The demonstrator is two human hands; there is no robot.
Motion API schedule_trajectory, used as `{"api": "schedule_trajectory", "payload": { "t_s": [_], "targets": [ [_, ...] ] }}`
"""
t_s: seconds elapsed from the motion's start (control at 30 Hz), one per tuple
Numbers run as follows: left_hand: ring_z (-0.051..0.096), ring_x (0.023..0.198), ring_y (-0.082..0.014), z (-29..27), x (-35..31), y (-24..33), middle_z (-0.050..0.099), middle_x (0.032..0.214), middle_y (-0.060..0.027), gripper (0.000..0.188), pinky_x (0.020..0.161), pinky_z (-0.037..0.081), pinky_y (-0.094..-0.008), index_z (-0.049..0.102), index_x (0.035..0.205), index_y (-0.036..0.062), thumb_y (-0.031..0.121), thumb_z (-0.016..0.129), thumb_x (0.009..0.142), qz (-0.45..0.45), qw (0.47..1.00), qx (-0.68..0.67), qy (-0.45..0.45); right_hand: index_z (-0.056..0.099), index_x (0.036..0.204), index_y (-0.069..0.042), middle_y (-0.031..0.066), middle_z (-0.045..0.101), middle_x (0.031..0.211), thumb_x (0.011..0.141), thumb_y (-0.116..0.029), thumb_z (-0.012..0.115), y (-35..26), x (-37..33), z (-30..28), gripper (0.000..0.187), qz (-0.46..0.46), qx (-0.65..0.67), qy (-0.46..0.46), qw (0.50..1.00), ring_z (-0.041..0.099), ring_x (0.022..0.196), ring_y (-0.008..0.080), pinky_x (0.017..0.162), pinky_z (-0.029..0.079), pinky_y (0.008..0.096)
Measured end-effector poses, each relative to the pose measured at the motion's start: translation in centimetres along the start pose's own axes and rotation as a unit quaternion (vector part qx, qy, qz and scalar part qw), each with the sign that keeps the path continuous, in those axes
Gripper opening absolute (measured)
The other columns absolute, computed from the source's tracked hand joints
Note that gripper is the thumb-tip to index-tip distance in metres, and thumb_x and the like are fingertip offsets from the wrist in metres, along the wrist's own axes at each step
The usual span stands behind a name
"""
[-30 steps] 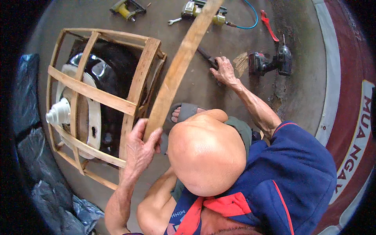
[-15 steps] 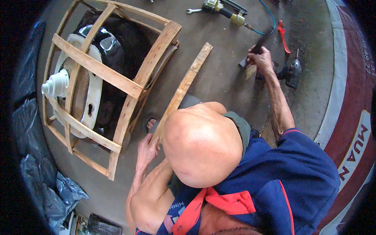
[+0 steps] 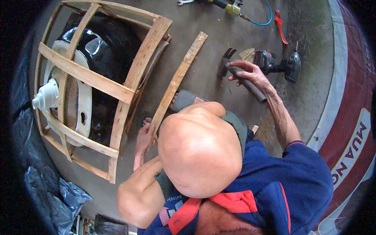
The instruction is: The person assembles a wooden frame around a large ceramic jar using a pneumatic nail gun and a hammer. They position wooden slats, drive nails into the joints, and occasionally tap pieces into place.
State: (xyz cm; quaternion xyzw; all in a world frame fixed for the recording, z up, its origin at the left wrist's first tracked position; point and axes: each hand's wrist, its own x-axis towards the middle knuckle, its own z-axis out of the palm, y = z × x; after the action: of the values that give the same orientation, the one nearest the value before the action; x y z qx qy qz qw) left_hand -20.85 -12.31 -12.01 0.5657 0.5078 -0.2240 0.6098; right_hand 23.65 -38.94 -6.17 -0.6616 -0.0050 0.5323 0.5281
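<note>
My left hand is closed on the lower end of a long wooden slat, which slants up and away beside my knee. In my right hand is a claw hammer. The fingers curl loosely over its dark handle near the head, and the head points left. A wooden crate of nailed slats stands to the left of the slat. Inside it sits a glossy black and white basin-like object, partly hidden by the slats.
A cordless drill lies just beyond my right hand, near a wood scrap. Farther off are a red-handled tool, a wrench and an air tool with a blue hose. A maroon tarp borders the right side.
My right hand has moved left and slightly nearer, and the hammer has turned so its head points left. The left hand still holds the slat. The view has shifted slightly.
</note>
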Motion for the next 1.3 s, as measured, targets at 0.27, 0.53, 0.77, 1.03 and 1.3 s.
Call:
{"api": "schedule_trajectory", "payload": {
  "t_s": [0.27, 0.53, 0.77, 1.03, 1.3],
  "targets": [
    [0.061, 0.073, -0.0301, 0.3, -3.5, 5.3, 0.065, 0.085, -0.0134, 0.015, 0.063, 0.05, -0.0392, 0.067, 0.097, 0.004, 0.014, 0.058, 0.094, 0.02, 0.999, 0.041, 0.01, 0.063, 0.089, -0.001, 0.0019, 0.06, 0.074, 0.1, -0.029, 0.066, 2.1, 2.1, -3.1, 0.031, -0.062, -0.354, 0.133, 0.923, 0.056, 0.057, 0.0106, 0.053, 0.045, 0.0298],
    [0.066, 0.083, -0.0388, 0.7, -18.8, 23.3, 0.068, 0.094, -0.018, 0.016, 0.071, 0.054, -0.0436, 0.069, 0.099, 0.0047, 0.01, 0.058, 0.089, 0.06, 0.984, 0.166, 0.022, 0.054, 0.098, -0.002, 0.0075, 0.061, 0.074, 0.1, -0.034, 0.066, 2.5, 11.2, 1.5, 0.035, -0.049, -0.29, 0.212, 0.932, 0.059, 0.059, 0.016, 0.053, 0.048, 0.0355],
    [0.069, 0.092, -0.0443, -1.0, -23.3, 26.4, 0.069, 0.103, -0.0227, 0.021, 0.076, 0.056, -0.0466, 0.071, 0.104, 0.0074, 0.008, 0.056, 0.088, 0.136, 0.941, 0.304, -0.057, 0.051, 0.102, -0.002, 0.0286, 0.065, 0.075, 0.099, -0.027, 0.064, 3.1, 10.6, 4.6, 0.029, -0.238, -0.363, 0.382, 0.816, 0.066, 0.072, 0.0505, 0.064, 0.05, 0.0561],
    [0.069, 0.097, -0.0455, -0.1, -16.5, 20.8, 0.069, 0.109, -0.0253, 0.024, 0.081, 0.056, -0.0485, 0.069, 0.115, 0.0069, 0.012, 0.057, 0.094, 0.053, 0.965, 0.258, 0.016, 0.052, 0.105, -0.002, 0.0301, 0.065, 0.079, 0.096, -0.022, 0.065, 4.7, 10.9, 5.5, 0.025, -0.266, -0.399, 0.337, 0.81, 0.066, 0.08, 0.0525, 0.068, 0.051, 0.0587],
    [0.068, 0.094, -0.047, -0.5, -1.9, 6.5, 0.07, 0.105, -0.0268, 0.033, 0.081, 0.056, -0.0518, 0.062, 0.124, 0.0018, 0.014, 0.064, 0.094, 0.225, 0.927, 0.291, 0.077, 0.058, 0.103, -0.001, 0.0164, 0.064, 0.075, 0.088, -0.017, 0.077, 0.9, 6.9, 3.7, 0.029, -0.248, -0.4, 0.24, 0.849, 0.058, 0.063, 0.0298, 0.063, 0.05, 0.0424]
  ]
}}
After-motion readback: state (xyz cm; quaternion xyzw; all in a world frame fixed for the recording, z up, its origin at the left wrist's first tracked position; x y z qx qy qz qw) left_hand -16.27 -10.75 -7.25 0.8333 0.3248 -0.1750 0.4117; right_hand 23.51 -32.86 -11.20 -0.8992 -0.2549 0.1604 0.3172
